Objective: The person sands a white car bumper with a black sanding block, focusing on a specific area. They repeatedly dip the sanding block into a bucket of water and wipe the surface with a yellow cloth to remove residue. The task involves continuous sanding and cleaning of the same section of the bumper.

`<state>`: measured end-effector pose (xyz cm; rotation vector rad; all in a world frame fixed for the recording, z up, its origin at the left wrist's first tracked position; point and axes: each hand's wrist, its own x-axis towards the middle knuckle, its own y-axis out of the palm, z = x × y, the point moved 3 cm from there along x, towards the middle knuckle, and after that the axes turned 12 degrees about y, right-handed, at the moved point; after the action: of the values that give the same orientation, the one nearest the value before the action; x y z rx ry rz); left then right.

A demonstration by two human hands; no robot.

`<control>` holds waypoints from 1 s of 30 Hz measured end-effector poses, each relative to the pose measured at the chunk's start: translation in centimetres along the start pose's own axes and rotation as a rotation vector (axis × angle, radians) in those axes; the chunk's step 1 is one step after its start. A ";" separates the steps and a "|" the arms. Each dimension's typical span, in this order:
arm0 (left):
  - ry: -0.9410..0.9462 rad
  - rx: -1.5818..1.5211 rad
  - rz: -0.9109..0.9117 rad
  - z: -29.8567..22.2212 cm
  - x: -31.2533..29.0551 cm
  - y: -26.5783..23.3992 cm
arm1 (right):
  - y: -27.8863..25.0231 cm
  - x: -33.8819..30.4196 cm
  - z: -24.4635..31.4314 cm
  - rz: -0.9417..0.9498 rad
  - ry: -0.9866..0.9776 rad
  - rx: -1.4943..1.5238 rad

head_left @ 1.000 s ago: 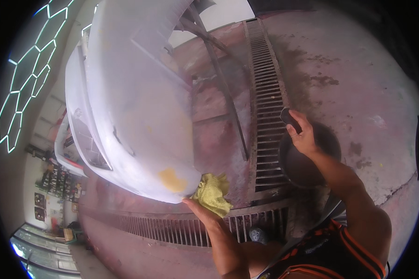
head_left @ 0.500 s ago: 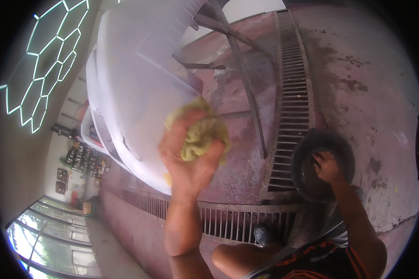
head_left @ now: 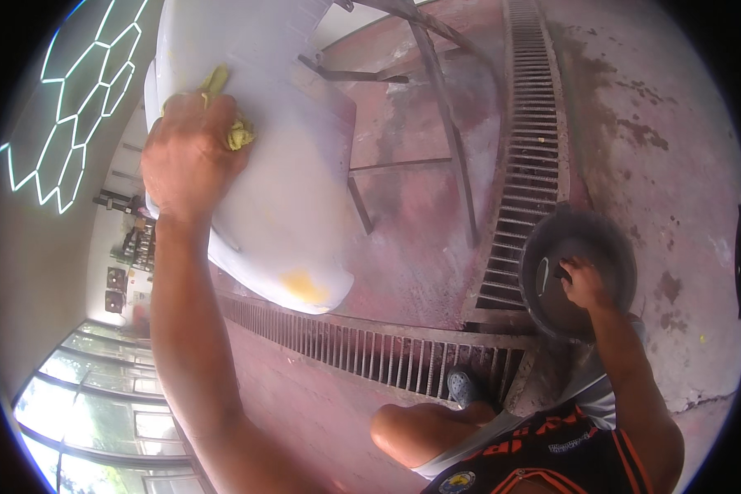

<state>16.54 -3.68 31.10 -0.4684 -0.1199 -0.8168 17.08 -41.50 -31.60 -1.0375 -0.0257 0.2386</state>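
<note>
My left hand (head_left: 191, 152) is closed around a crumpled yellow cloth (head_left: 239, 134) and rests on the upper left part of a large, curved, whitish panel that looks like a car bumper (head_left: 280, 198). A yellow-orange patch marks the panel's lower end. My right hand (head_left: 585, 285) reaches into a round dark bucket (head_left: 620, 239) holding murky water. Its fingers are curled together near a small dark thing, and what they grip cannot be made out.
A dark metal stand (head_left: 445, 107) rises beside the panel. Slotted floor drains (head_left: 528, 156) run along the right and below the panel (head_left: 362, 358). My shoe (head_left: 463, 385) is by the drain corner. Windows (head_left: 90, 412) are at lower left, honeycomb lights (head_left: 74, 115) at upper left.
My left hand has moved left and up with the cloth, from the panel's right edge onto its upper left part. The right hand has stayed at the bucket.
</note>
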 end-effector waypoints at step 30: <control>-0.633 -0.533 0.772 -15.1 -5.7 -6.8 | -0.7 -0.7 1.5 0.054 -0.002 0.064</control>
<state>6.61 -10.59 18.41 -1.1799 -0.2847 0.0987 16.31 -40.71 -30.18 -0.9754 0.0084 0.2874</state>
